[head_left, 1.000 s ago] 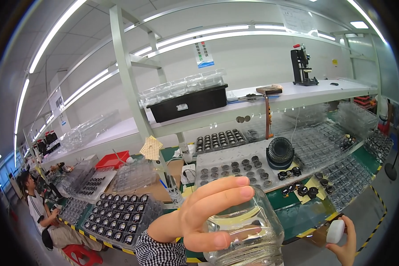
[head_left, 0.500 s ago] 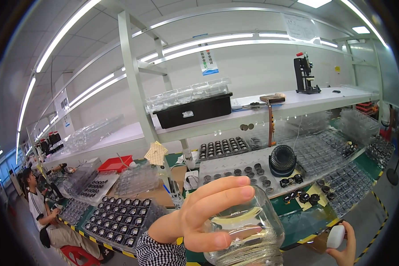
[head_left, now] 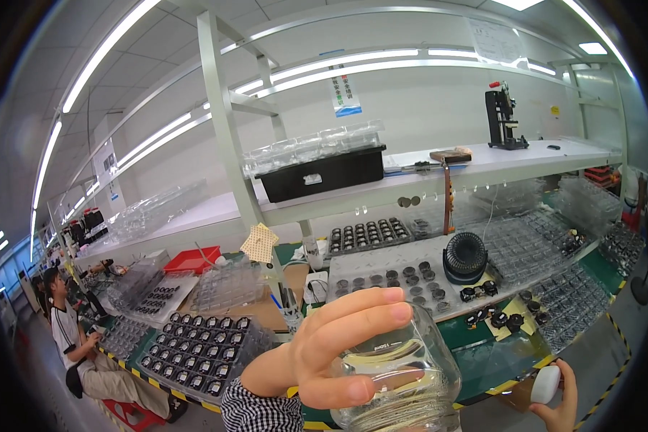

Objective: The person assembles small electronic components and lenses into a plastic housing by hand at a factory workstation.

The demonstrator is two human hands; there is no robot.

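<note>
My left hand (head_left: pixel 324 353) is wrapped round a clear bottle (head_left: pixel 428 360) close in front of me, its fingers over the near side and a checked cuff at the wrist. The bottle is tilted so that its ridged neck end points down toward the lower edge, and a pale liquid or reflection shows inside; I cannot tell which. Off to the lower right, my right hand (head_left: pixel 565 403) pinches a white cap (head_left: pixel 546 384) between thumb and fingers, apart from the bottle. Much of the right hand is cut off by the picture's edge.
Behind the bottle, a green bench (head_left: pixel 486 356) carries a small black fan (head_left: pixel 464 258), trays of round black parts (head_left: pixel 198 353) and clear plastic trays (head_left: pixel 515 248). A shelf above bears a black bin (head_left: pixel 324 175) and a hand press (head_left: pixel 504 119). A co-worker (head_left: pixel 72 338) sits far left.
The surroundings have shifted a little to the right in the picture as my head turned slightly. Both hands keep their hold on the bottle and the cap.
</note>
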